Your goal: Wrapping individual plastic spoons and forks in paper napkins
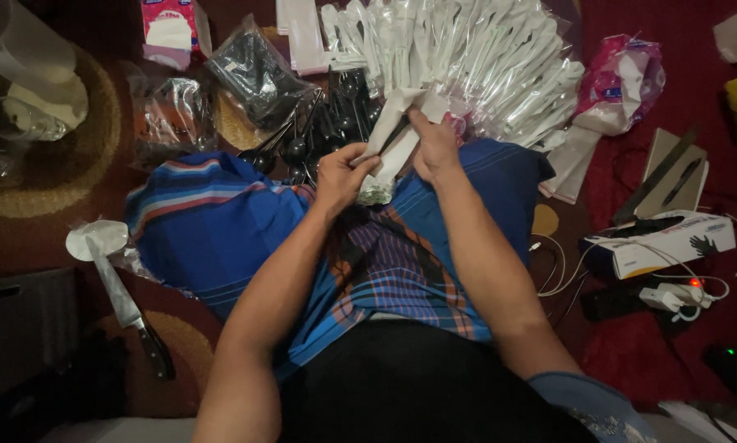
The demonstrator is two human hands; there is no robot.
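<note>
Both hands work one thin white paper sleeve with a black plastic utensil inside point(394, 135), held mid-scene over the lap, just near of the heap of loose black plastic spoons point(319, 131).

Left hand point(341, 174): fingers closed on the sleeve's near-left edge, thumb on top, wrist cocked up. Right hand point(435, 146): pinching the far-right end of the sleeve, fingers curled over it. Both forearms converge from near to far across the blue striped cloth point(221, 221).

Handling, my read: the sleeve is very light and floppy, creases easily and likely tears if pulled; the utensil inside is the only stiff part. Best grip is at the edges, over that stiff core.

Far side: big fan of finished white wrapped packets point(483, 57). Near left on the floor: steel kitchen knife with dark handle point(126, 308). Right: white cardboard glove box point(672, 242).
</note>
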